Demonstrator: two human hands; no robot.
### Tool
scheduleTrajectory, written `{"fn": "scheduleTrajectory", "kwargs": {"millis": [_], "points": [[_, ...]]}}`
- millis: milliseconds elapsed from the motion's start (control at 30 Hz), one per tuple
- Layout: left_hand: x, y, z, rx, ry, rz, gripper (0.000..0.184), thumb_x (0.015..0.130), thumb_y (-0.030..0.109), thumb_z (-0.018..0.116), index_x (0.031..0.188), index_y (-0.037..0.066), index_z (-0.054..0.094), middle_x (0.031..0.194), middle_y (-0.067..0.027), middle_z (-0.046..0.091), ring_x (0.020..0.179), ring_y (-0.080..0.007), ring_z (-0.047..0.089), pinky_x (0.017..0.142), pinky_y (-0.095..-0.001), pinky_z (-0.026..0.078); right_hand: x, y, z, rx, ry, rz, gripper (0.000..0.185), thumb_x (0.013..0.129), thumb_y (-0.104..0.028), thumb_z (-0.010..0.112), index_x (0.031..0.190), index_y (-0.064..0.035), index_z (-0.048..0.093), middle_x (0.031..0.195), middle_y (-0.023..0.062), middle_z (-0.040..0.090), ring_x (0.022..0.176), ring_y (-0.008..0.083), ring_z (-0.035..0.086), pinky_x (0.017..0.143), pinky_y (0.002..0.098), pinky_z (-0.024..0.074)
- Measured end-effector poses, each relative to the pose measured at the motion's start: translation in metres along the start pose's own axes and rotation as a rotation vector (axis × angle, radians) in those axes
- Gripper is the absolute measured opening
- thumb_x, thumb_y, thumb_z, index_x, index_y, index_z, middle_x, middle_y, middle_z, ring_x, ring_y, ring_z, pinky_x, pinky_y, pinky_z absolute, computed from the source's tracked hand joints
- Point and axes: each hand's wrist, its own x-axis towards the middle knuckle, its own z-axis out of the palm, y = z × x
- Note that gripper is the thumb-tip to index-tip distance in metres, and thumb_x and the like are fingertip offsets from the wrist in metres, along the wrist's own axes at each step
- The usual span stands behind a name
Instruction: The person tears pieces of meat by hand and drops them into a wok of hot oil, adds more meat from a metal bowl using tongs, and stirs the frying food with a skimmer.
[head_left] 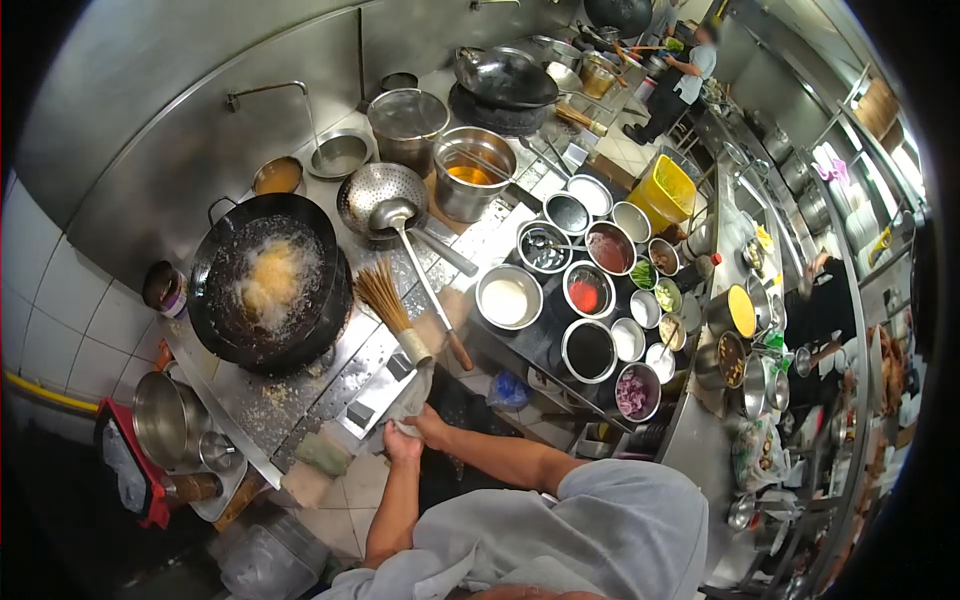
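Both of my hands are closed on a grey cloth (413, 397) at the front edge of the stove. My left hand (403, 442) grips its lower end, and my right hand (432, 428) holds it close beside. Just beyond the cloth lies a bamboo wok brush (385, 300) on the steel stove top. A ladle (425, 285) rests with its bowl in a perforated strainer (372, 190) and its wooden handle pointing towards me. Further left, golden food (277, 275) bubbles in oil inside a black wok (210, 320).
Metal pots of sauces and ingredients, including a white one (508, 298), crowd the counter at right. A pot of amber liquid (475, 170) and a second wok (505, 75) stand at the back. A yellow bin (665, 190) is further off. Another person (690, 80) works at the far end.
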Motion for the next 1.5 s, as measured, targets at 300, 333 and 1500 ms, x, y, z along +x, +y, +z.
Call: {"fn": "scheduleTrajectory", "kwargs": {"millis": [300,333,1500], "points": [[0.011,-0.012,-0.013,0.523,0.387,0.202,0.037,0.090,0.004,0.061,0.123,-0.005,0.049,0.112,-0.0142,0.059,0.095,-0.0250,0.063,0.082,-0.0375,0.054,0.023,0.038,-0.021,-1.105,0.402,0.043,0.050,0.089,-0.043,0.062,0.097,0.0062,0.068,0.090,0.0212,0.069,0.080,0.0314,0.069,0.079,0.0395,0.0542],[0.003,-0.008,-0.010,0.524,0.393,0.204,0.037,0.090,0.004,0.061,0.123,-0.005,0.049,0.112,-0.0142,0.059,0.095,-0.0250,0.063,0.082,-0.0375,0.054,0.004,0.009,-0.022,-1.146,0.216,0.155,0.048,0.088,-0.041,0.064,0.100,0.0052,0.067,0.096,0.0200,0.069,0.083,0.0287,0.068,0.079,0.0383,0.0541],[-0.255,-0.029,-0.101,1.237,0.987,-0.050,0.022,0.084,0.017,0.061,0.088,-0.005,0.061,0.071,-0.0131,0.061,0.063,-0.0241,0.063,0.055,-0.0386,0.052,0.200,-0.113,-0.157,-0.097,0.131,0.306,0.055,0.087,-0.066,0.048,0.078,-0.0136,0.060,0.060,0.0070,0.055,0.051,0.0252,0.055,0.046,0.0410,0.0449]]}}
